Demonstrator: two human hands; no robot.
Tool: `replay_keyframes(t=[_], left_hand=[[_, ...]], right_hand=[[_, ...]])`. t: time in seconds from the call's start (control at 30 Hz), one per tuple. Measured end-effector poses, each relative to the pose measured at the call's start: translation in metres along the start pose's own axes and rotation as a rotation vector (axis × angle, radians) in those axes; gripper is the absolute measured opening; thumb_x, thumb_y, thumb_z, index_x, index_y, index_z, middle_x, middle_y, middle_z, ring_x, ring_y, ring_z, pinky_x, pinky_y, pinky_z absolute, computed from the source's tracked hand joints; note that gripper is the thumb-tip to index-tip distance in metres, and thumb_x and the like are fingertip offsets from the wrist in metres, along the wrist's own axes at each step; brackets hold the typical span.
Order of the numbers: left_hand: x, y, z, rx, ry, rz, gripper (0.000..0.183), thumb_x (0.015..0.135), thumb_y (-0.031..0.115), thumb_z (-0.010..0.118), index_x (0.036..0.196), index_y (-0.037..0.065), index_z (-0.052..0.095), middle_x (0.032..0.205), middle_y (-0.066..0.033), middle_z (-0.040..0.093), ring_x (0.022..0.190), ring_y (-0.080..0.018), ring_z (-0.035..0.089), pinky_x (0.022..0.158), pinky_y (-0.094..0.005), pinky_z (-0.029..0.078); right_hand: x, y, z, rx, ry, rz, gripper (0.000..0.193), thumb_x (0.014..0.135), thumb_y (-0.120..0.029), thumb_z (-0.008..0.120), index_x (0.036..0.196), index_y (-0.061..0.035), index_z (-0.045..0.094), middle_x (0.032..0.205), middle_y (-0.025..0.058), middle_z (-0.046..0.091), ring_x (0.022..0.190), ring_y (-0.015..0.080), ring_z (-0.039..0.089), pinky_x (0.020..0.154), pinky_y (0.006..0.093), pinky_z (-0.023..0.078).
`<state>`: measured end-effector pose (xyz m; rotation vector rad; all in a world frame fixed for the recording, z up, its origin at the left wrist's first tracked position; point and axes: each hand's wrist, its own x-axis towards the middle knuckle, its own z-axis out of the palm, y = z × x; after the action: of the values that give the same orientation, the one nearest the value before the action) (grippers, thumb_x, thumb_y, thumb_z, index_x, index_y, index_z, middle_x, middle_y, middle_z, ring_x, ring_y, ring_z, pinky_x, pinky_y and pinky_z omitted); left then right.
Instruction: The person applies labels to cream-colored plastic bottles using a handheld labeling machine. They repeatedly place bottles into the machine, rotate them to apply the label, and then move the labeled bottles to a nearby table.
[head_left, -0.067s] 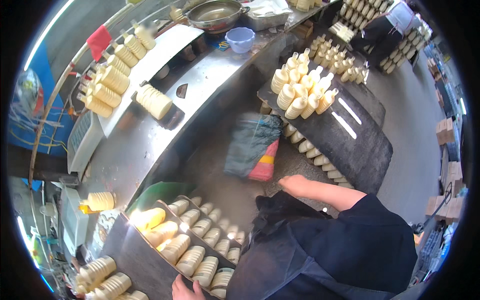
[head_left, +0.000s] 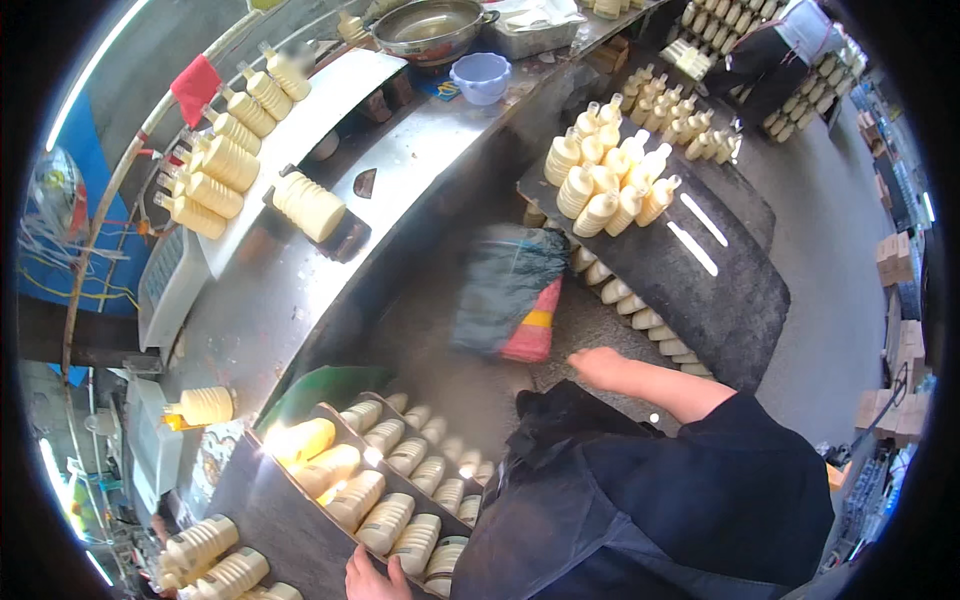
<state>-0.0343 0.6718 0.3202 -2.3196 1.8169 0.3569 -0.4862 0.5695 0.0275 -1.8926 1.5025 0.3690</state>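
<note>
left hand: down at the bottom edge of view, your left hand [head_left: 375, 580]; thumb and fingers parted, fingertips at the lip of the dark rack [head_left: 295, 530]; can't tell if you grip it or only rest there.
left pose: back of hand up, fingers pointing away from you; wrist cut off by the frame.
right hand: your right hand [head_left: 597, 368] hangs over the floor gap, fingers loosely bent; nothing seen in it, palm side hidden, can't tell how far closed.
right pose: bare forearm [head_left: 665, 387] runs out of your black sleeve [head_left: 740, 430] toward the left of view, roughly level.
racked bottles: cream bottles [head_left: 388, 522] lie in slanted rows in the rack, nearest row just beside your left fingers; bright glare on the far-left ones.
sack: blue-grey and pink sack [head_left: 505, 290] just beyond your right hand, apart from it.
bench bottles: cream bottles [head_left: 597, 213] stand clustered on the dark bench [head_left: 700, 310], beyond your right hand.
counter: metal counter [head_left: 250, 320] at left, one ribbed bottle [head_left: 308, 206] tilted on it.
</note>
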Motion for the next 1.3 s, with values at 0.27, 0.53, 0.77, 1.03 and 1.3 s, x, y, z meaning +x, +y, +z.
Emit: replay_keyframes(t=[0.27, 0.53, 0.77, 1.03, 1.3], left_hand=[[0.111, 0.077, -0.027, 0.028, -0.141, 0.244, 0.054, 0.078, 0.024, 0.08, 0.125, 0.004, 0.06, 0.108, -0.0183, 0.067, 0.095, -0.0375, 0.066, 0.083, -0.0457, 0.052], [0.197, 0.118, -0.023, -0.113, -0.136, 0.381, 0.054, 0.08, 0.025, 0.079, 0.127, 0.005, 0.061, 0.108, -0.0184, 0.069, 0.099, -0.0375, 0.067, 0.085, -0.0445, 0.054], [0.318, 0.145, 0.012, -0.094, -0.439, 0.293, 0.051, 0.083, 0.029, 0.074, 0.127, 0.009, 0.061, 0.113, -0.0192, 0.067, 0.103, -0.0405, 0.065, 0.089, -0.0475, 0.053], [0.508, 0.071, 0.079, -0.146, -0.185, 0.102, 0.071, 0.08, 0.032, 0.079, 0.141, 0.011, 0.051, 0.144, -0.0251, 0.048, 0.128, -0.0401, 0.052, 0.106, -0.0451, 0.046], [0.63, 0.046, 0.113, -0.204, -0.277, 0.006, 0.072, 0.088, 0.016, 0.068, 0.152, 0.005, 0.038, 0.155, -0.0312, 0.033, 0.143, -0.0466, 0.035, 0.115, -0.0528, 0.036]], right_hand=[[0.026, 0.097, 0.013, 0.069, -0.019, 0.251, 0.031, 0.086, -0.021, 0.071, 0.109, -0.0018, 0.061, 0.105, 0.0224, 0.068, 0.101, 0.0391, 0.068, 0.086, 0.0497, 0.055], [0.138, 0.111, -0.075, 0.122, 0.19, 0.098, 0.04, 0.085, -0.022, 0.073, 0.119, -0.004, 0.061, 0.107, 0.0204, 0.068, 0.104, 0.0385, 0.066, 0.089, 0.0481, 0.053], [0.264, 0.036, -0.191, 0.142, 0.389, -0.084, 0.039, 0.083, -0.017, 0.073, 0.118, -0.0047, 0.061, 0.108, 0.0193, 0.067, 0.102, 0.0404, 0.065, 0.088, 0.0485, 0.053], [0.42, -0.076, -0.297, -0.118, 0.416, -0.098, 0.048, 0.073, -0.01, 0.078, 0.116, -0.0052, 0.058, 0.106, 0.0192, 0.062, 0.104, 0.0389, 0.063, 0.088, 0.0456, 0.054], [0.503, -0.06, -0.305, -0.466, -0.02, -0.105, 0.078, 0.047, -0.037, 0.097, 0.106, -0.0021, 0.06, 0.11, 0.02, 0.063, 0.105, 0.0383, 0.063, 0.089, 0.0465, 0.053]])
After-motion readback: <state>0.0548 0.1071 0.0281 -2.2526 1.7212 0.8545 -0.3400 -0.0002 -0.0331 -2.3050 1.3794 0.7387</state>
